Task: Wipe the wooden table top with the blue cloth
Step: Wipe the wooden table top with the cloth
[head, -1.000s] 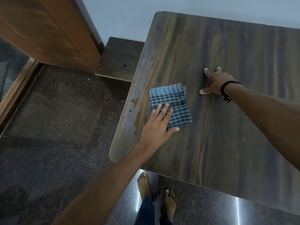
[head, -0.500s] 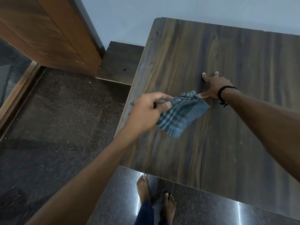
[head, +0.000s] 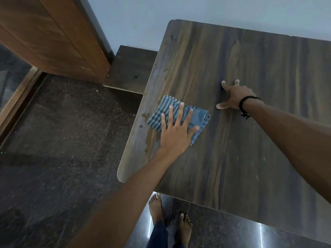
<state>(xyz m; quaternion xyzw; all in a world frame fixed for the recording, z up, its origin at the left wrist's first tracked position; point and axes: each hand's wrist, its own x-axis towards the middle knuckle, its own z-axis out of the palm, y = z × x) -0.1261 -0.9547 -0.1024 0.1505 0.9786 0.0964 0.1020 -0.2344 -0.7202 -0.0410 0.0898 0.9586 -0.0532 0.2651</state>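
Note:
The folded blue checked cloth (head: 165,109) lies flat on the wooden table top (head: 250,149), close to the table's left edge. My left hand (head: 176,130) presses down on it with straight, spread fingers and covers its near half. My right hand (head: 232,96), with a black band at the wrist, rests on bare wood to the right of the cloth, fingers spread and fingertips touching the surface. Small wet-looking marks (head: 145,115) show on the wood just left of the cloth.
The table's far edge meets a pale wall (head: 179,9). A wooden door (head: 53,38) and a low dark step (head: 130,68) stand to the left. Dark polished floor (head: 53,158) surrounds the table, and my bare feet (head: 168,212) stand under its near edge.
My left hand lifted the cloth off the table, then laid it back down turned at an angle and nearer the left edge, and now presses it flat. My right hand stayed put.

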